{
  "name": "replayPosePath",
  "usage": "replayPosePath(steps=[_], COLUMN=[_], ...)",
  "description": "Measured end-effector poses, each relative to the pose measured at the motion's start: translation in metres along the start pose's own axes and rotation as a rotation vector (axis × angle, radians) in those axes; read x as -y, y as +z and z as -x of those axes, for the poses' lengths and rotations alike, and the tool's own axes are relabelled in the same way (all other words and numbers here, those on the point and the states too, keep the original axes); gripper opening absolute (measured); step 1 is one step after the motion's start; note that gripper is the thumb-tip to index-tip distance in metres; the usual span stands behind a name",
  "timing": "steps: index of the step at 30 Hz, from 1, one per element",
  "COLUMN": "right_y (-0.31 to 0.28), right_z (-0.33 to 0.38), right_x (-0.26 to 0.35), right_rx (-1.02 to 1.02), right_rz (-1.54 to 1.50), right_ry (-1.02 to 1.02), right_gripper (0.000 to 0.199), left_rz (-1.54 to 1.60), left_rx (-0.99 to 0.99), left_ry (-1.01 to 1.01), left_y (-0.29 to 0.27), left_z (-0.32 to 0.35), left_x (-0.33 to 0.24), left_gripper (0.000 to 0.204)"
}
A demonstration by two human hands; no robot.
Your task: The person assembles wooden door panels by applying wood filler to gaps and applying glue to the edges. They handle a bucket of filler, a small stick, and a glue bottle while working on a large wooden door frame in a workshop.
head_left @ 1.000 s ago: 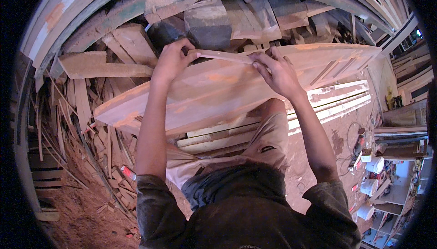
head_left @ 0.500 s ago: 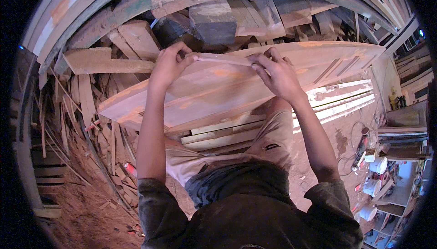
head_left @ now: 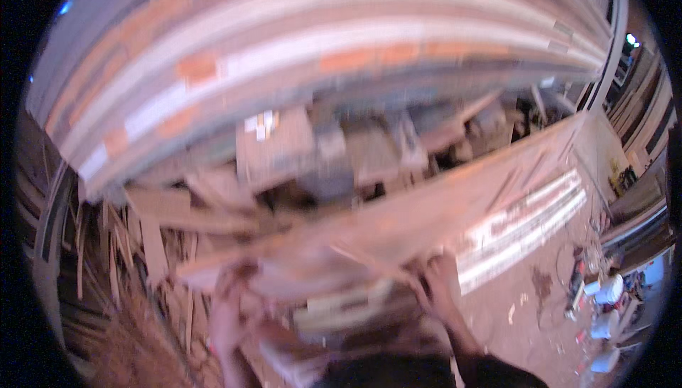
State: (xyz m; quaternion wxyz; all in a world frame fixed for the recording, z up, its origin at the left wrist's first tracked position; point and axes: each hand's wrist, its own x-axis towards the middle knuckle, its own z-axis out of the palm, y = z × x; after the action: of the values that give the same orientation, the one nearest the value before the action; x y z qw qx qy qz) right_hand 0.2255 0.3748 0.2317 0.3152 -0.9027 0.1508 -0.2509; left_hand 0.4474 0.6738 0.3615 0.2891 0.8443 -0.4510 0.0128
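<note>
frame blurred. left hand (head_left: 231, 303) and right hand (head_left: 440, 285) grasp near edge of long wooden board (head_left: 398, 221), fingers curled over it; board lies across scrap wood pile (head_left: 185, 210).

Board (head_left: 398, 225) under both hands: pale pinkish-tan, faint straight grain streaks. Wall (head_left: 298, 61) beyond hands: grey, white bands, patchy orange-red blocks. Offcuts (head_left: 163, 217) beyond left hand (head_left: 231, 310): light brown. Floor (head_left: 526, 296) beside right hand (head_left: 440, 288): reddish-brown dust, white sunlit stripes. Tubs (head_left: 607, 303) far right: white.
</note>
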Motion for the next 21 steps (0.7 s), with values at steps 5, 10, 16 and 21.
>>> replayPosePath(steps=[5,10,16,21], right_y=[-0.005,-0.117,-0.251,-0.363], right_z=[0.057,-0.018,-0.144,-0.263], right_x=[-0.103,-0.019,0.084,0.204], right_rx=[-0.388,-0.737,-0.811,-0.791], right_rz=[-0.424,-0.722,-0.065,0.219], right_ry=[0.379,0.726,0.363,0.247], right_gripper=[0.022,0.025,0.029,0.025], left_rz=[-0.079,0.170,0.572,0.356], left_rx=[0.137,0.261,0.421,0.030], left_ry=[0.393,0.606,0.317,0.138], left_y=[-0.021,-0.048,-0.053,-0.189], left_z=[-0.050,-0.108,-0.086,-0.183], left_x=[-0.068,-0.118,-0.163,-0.154], left_gripper=[0.041,0.034,0.031,0.028])
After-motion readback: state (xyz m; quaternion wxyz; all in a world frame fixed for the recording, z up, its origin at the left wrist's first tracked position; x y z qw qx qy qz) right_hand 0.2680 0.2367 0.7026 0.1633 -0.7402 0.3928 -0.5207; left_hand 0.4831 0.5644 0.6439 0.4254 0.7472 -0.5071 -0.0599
